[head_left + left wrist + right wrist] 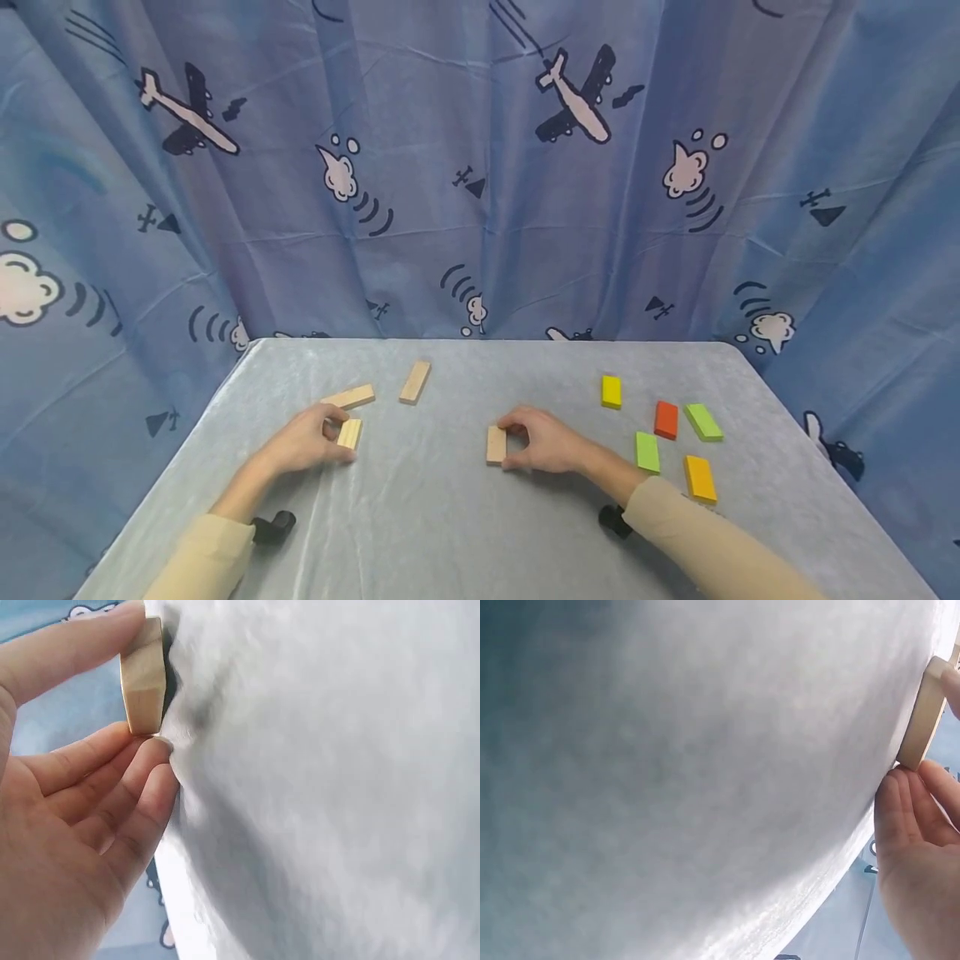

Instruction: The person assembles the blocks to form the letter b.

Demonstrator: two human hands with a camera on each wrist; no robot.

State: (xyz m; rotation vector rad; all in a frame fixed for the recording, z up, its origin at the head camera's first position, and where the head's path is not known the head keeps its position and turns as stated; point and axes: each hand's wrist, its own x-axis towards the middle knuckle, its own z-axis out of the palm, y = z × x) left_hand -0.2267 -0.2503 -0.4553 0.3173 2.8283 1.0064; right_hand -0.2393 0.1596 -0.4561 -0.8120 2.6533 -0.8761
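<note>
The left hand point(306, 439) pinches a bare wooden block point(348, 434) between thumb and fingertips, holding it by its two ends above the left part of the grey-white tablecloth point(420, 517); whether this block touches the cloth, I cannot tell. Just beyond the fingers lies a slanted plain block point(351, 397), and to its right a farther plain block point(415, 382), well apart from the hand.

The right hand point(551, 442) grips an unpainted block point(496, 446) the same way, near the middle of the table, thumb at the near end and fingers at the far one.

Beyond the right forearm sit five painted blocks: a yellow block point(611, 392), a red block point(666, 420), a far green block point(703, 422), a near green block point(647, 452) and an orange-yellow block point(700, 479) close to the beige right sleeve point(712, 542). A black device point(274, 528) shows beside the left cuff, another at the right wrist.

The blue curtain point(420, 125) behind carries printed markings: propeller aeroplanes, white puffs, small dark triangles and sets of curved lines.
</note>
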